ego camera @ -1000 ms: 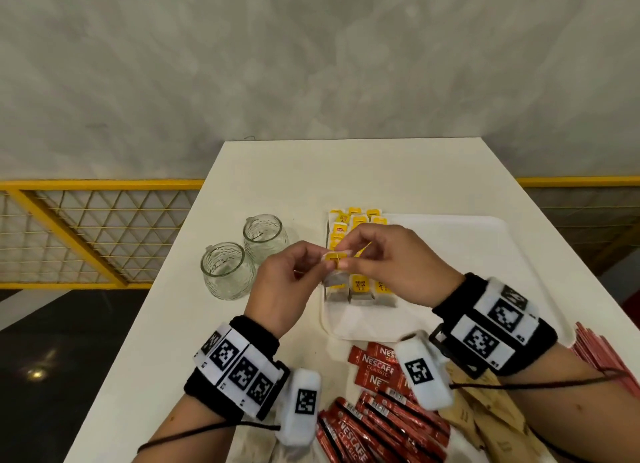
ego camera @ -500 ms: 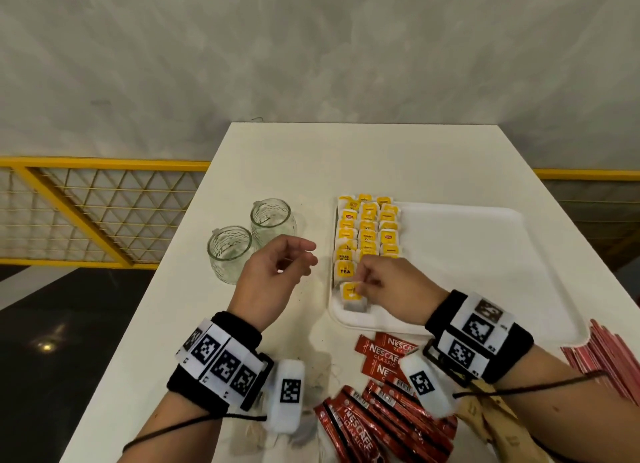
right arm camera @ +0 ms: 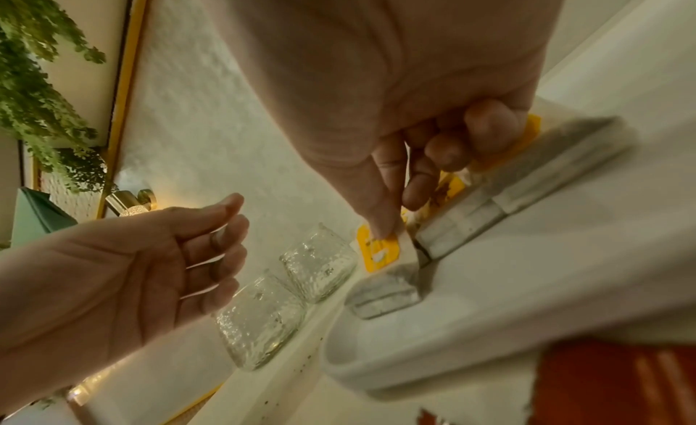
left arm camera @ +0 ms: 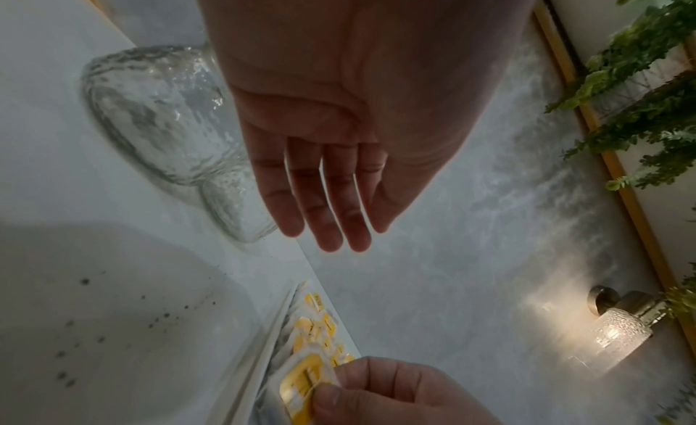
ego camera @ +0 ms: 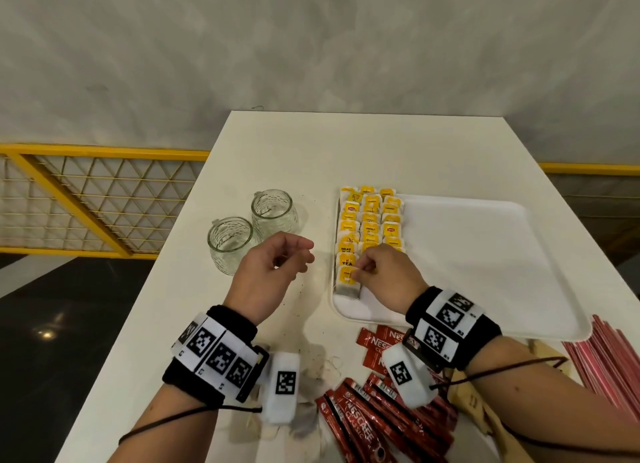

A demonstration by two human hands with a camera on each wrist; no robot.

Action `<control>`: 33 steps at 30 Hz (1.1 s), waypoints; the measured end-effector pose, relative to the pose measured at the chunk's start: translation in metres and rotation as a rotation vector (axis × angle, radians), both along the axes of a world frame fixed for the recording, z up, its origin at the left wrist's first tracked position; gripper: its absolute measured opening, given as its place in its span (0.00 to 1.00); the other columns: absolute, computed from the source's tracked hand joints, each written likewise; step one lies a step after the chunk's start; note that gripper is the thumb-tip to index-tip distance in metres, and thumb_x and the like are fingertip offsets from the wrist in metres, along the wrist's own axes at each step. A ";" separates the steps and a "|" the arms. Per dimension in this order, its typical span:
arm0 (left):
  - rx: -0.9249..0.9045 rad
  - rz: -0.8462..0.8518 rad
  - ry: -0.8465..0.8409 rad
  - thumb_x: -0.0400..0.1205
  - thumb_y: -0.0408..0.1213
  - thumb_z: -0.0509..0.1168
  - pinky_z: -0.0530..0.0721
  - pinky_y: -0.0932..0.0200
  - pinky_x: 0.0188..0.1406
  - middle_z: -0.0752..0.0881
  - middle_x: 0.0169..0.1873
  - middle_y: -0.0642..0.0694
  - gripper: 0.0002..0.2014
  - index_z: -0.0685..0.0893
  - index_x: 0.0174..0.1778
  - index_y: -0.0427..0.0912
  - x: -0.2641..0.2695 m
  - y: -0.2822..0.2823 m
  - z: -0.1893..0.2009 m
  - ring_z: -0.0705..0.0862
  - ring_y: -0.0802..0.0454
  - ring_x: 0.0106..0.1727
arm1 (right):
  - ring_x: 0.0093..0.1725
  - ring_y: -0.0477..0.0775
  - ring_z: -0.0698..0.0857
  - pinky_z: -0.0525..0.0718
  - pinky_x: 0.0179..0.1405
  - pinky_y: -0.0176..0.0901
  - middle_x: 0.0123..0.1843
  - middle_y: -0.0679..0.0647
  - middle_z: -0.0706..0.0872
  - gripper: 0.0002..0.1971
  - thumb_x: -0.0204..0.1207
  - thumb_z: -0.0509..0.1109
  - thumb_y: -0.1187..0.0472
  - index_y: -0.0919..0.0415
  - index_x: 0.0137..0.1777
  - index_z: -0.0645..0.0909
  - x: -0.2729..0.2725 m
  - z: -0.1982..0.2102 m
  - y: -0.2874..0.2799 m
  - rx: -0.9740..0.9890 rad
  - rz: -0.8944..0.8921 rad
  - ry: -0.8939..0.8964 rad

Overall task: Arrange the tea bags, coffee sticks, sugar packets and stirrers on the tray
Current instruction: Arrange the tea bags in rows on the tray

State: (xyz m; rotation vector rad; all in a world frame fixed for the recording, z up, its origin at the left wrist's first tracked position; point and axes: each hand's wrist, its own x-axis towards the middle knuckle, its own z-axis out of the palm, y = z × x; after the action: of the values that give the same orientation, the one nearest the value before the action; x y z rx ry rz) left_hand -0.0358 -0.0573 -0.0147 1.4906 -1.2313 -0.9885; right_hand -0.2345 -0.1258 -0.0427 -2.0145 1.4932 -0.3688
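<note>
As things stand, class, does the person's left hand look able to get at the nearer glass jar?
Probably yes. The left hand hangs open and holds nothing, just beside the nearer glass jar, with only bare table between them. The right hand is busy at the tea bags on the tray, out of the way.

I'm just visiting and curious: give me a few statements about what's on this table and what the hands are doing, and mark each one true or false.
1. The right hand pinches a tea bag at the near end of the rows on the tray. True.
2. The left hand grips a glass jar. False: it hovers, holding nothing, beside the two glass jars.
3. The red coffee sticks lie on the tray. False: they lie on the table, nearer the person.
4. Both jars stand upright. True.
5. The tray is full. False: only its left side holds tea bags.
</note>
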 end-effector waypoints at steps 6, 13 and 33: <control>0.005 -0.003 -0.041 0.82 0.30 0.66 0.83 0.54 0.47 0.91 0.41 0.48 0.08 0.86 0.48 0.49 0.009 0.009 0.007 0.88 0.49 0.43 | 0.49 0.49 0.80 0.76 0.49 0.40 0.51 0.51 0.79 0.12 0.73 0.75 0.55 0.54 0.55 0.81 -0.003 0.009 0.002 -0.008 -0.017 -0.021; 0.071 -0.158 -0.394 0.77 0.33 0.73 0.76 0.78 0.39 0.89 0.41 0.55 0.07 0.86 0.48 0.50 0.024 0.040 0.009 0.84 0.66 0.37 | 0.40 0.45 0.82 0.80 0.44 0.38 0.47 0.47 0.85 0.12 0.71 0.78 0.53 0.52 0.53 0.84 0.004 0.035 0.052 0.058 0.286 -0.134; 0.407 -0.416 -0.764 0.72 0.41 0.75 0.80 0.59 0.55 0.76 0.59 0.52 0.26 0.77 0.66 0.57 0.053 0.098 -0.007 0.80 0.53 0.55 | 0.46 0.49 0.83 0.73 0.35 0.40 0.45 0.45 0.83 0.10 0.71 0.76 0.49 0.52 0.46 0.84 0.031 0.011 0.090 0.115 0.493 0.345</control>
State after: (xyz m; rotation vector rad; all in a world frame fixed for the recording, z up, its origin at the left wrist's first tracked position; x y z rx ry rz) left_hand 0.0173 0.0407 -0.0216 2.0894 -2.0316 -1.0029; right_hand -0.2040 -0.0359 -0.0317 -2.3391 1.1084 0.2728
